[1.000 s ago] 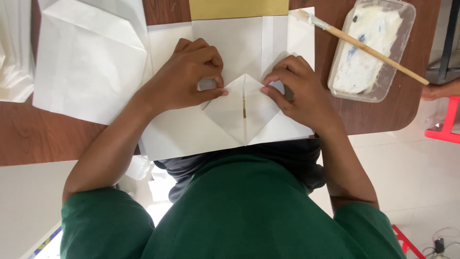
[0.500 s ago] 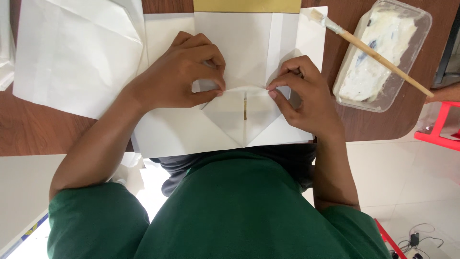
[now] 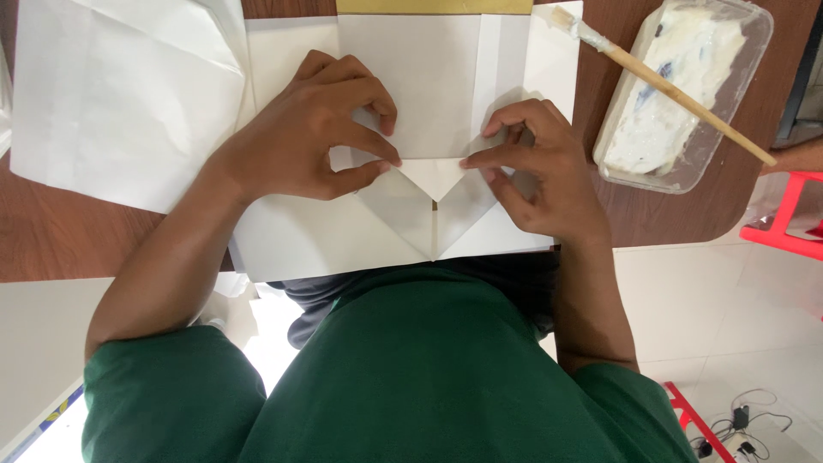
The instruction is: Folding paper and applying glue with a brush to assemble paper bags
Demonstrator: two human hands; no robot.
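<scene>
At the far left, a loose sheet of white paper (image 3: pixel 120 94) lies on the brown table (image 3: pixel 51 240). Your left hand (image 3: pixel 313 129) rests on the folded white paper (image 3: pixel 411 77) in front of you, fingers curled, thumb and forefinger pinching the left end of a small folded-down triangular flap (image 3: pixel 433 176). Your right hand (image 3: pixel 536 167) mirrors it, its fingertips pinching the flap's right end. The folded paper lies flat at the table's near edge, against your green shirt (image 3: pixel 411 377). Further right, a clear plastic tray of white paste (image 3: pixel 677 94) stands on the table with a wooden-handled brush (image 3: pixel 660 81) lying across it.
</scene>
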